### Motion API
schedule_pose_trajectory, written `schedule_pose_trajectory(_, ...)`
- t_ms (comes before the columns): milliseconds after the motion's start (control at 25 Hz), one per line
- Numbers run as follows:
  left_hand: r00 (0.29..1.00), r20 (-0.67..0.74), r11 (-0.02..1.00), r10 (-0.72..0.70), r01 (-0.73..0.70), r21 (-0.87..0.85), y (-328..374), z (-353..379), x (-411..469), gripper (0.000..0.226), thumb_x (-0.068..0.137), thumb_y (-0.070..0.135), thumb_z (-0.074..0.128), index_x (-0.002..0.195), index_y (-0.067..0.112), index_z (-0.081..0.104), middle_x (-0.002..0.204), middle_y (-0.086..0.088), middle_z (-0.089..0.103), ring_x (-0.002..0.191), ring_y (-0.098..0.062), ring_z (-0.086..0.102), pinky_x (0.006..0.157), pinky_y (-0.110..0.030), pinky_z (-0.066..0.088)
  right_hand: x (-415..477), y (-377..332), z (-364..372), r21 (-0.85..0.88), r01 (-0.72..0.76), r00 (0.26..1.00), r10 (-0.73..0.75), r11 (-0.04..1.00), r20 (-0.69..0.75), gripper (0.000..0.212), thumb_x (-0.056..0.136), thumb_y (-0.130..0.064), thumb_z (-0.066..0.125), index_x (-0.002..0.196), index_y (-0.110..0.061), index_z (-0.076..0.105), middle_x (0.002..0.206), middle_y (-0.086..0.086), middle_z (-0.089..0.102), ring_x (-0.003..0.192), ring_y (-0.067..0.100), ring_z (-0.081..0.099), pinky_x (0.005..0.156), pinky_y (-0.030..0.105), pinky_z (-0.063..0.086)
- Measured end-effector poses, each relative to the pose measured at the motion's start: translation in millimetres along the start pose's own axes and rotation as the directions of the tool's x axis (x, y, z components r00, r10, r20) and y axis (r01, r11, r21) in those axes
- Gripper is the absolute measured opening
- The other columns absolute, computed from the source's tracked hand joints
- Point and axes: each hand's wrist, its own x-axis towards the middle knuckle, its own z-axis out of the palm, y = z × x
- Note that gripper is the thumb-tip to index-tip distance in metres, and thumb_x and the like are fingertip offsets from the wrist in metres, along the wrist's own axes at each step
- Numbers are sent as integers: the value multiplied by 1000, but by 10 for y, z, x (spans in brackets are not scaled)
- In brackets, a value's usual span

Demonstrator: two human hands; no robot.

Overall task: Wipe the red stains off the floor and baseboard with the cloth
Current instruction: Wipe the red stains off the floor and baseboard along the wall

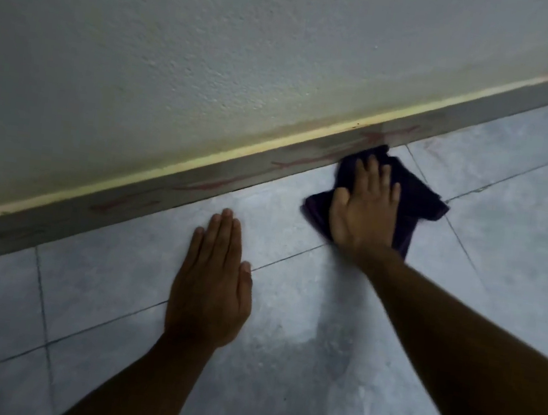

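Observation:
A dark purple cloth (415,193) lies crumpled on the grey tiled floor (281,363), its far corner touching the grey baseboard (164,190). My right hand (364,206) presses flat on the cloth, fingers pointing at the baseboard. Red streaks (210,184) run along the baseboard from the far left to just past the cloth, with a cluster of red streaks (378,137) right above the cloth. A faint red smear (433,147) shows on the floor tile to the right of the cloth. My left hand (211,282) rests flat on the floor, palm down, holding nothing.
A rough white wall (216,45) rises above the baseboard, with a pale yellowish strip (152,171) along the joint. Dark grout lines cross the tiles. A lighter, damp-looking patch (335,346) lies on the floor between my arms.

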Motion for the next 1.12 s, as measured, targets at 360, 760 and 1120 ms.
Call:
schedule_pose_trajectory(360, 1000, -21, 1000, 5, -5, 7, 2, 3, -2, 61, 106, 29, 34, 158, -2, 32, 168, -20, 31, 159, -32, 27, 128, -51, 32, -66, 42, -4, -15, 270, 960, -269, 963, 75, 72, 89, -38, 29, 158, -18, 27, 168, 6, 23, 157, 25, 11, 128, 49, 5)
schedule_pose_trajectory(760, 998, 62, 997, 11, -16, 73, -2, -44, 44, 66, 101, 32, 28, 155, -5, 37, 164, -25, 37, 153, -41, 38, 123, -56, 38, -427, -148, 158, -15, 314, 945, -312, 949, 96, 79, 93, -60, 30, 161, -24, 13, 171, 4, 12, 158, 25, 3, 127, 52, 5)
schedule_pose_trajectory(1120, 992, 31, 992, 126, -126, 0, 68, 129, 127, 67, 105, 38, 31, 162, 5, 25, 172, -13, 26, 161, -31, 23, 129, -54, 28, 576, 846, -202, -87, -19, 999, 22, 996, 25, 72, 99, -48, 25, 162, -17, 11, 171, 7, 8, 158, 27, 3, 127, 51, 4)
